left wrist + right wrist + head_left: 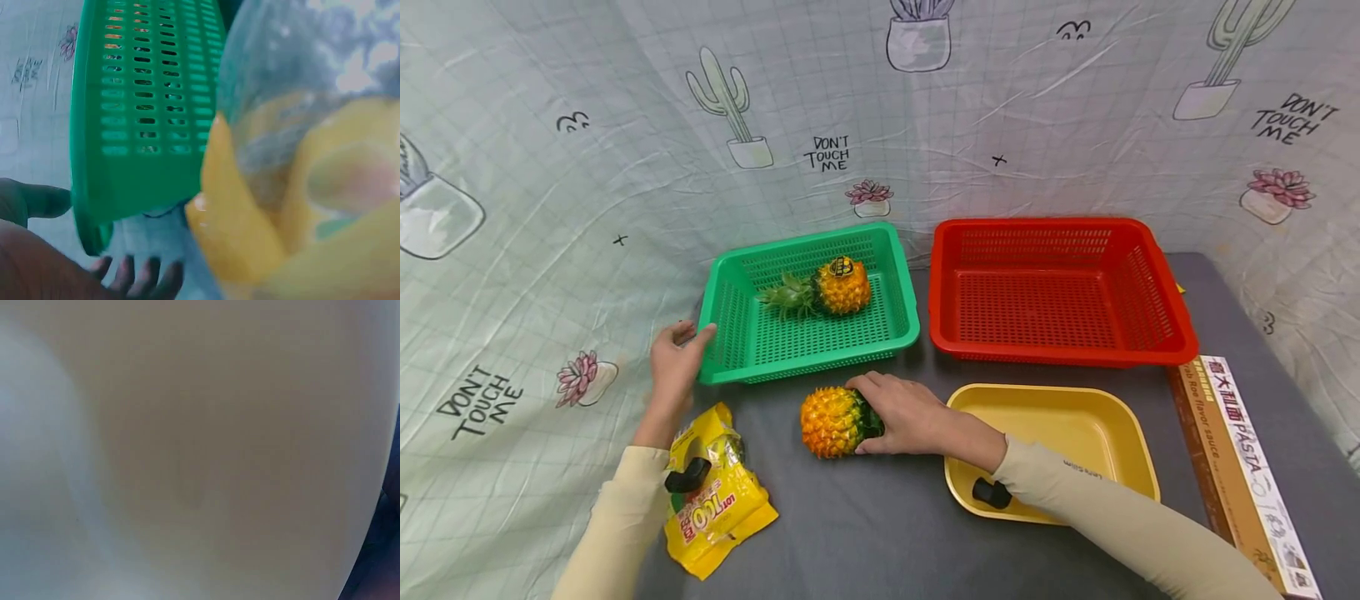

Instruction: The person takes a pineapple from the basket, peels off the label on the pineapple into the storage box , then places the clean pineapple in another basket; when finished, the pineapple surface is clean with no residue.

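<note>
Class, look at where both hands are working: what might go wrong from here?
The right hand holds the nearer pineapple by its green end, with the yellow end outside the grip, so it might droop or slip if lifted. The right sleeve crosses over the yellow basin and may knock it. The left hand is at the rim of the green basket; a tug could roll the other pineapple inside.

Pineapple [842, 292] obstructs green basket [812, 337] (front free).

Left of centre, the left hand [676, 360] is at the rim of a green basket [812, 364] holding one pineapple [846, 292]; at centre, the right hand [904, 412] grips another pineapple [829, 422].
</note>
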{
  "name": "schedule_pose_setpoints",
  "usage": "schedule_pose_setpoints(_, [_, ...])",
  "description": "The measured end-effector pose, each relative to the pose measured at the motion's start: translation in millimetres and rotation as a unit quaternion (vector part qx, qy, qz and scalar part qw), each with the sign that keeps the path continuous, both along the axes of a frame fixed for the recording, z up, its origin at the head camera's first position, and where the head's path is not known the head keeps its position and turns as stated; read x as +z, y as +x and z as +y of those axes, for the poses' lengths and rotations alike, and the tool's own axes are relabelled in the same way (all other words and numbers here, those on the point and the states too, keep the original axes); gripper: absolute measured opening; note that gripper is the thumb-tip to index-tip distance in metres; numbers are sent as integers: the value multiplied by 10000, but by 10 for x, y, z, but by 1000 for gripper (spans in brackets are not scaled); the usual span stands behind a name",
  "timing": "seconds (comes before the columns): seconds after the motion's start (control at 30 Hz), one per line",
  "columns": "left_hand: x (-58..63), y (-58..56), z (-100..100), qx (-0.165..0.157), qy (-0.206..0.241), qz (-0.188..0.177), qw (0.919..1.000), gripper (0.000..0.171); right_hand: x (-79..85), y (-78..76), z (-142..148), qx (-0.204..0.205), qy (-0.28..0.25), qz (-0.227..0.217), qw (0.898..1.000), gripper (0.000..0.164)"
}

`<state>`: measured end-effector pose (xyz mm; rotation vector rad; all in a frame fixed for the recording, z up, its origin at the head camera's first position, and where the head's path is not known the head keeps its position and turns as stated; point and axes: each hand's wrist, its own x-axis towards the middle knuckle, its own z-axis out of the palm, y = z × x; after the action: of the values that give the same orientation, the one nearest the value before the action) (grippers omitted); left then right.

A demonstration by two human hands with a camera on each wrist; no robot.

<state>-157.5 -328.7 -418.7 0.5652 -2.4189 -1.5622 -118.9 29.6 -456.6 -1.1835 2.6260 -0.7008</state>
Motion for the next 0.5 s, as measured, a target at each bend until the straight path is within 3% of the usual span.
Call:
schedule_pose_setpoints(0.13, [-67, -18, -79, -112, 765, -570, 9954, 71, -4, -1, 2, -4, -15, -5, 10000, 85])
schedule_pose_setpoints(0.3, [-139, -32, -130, -360, 1687, -637, 9830, 68, -8, -4, 5, -6, -10, 8, 10000, 85])
schedule_pose_setpoints(0.37, [-155, -39, -142, -416, 1845, -604, 9801, 67, -5, -2, 6, 3, -16, -10, 10000, 86])
schedule_pose_setpoints(0.5, [-184, -46, -174, -518, 1735, -688, 9811, 64, -8, 1, 9, 5, -25, -72, 10000, 85])
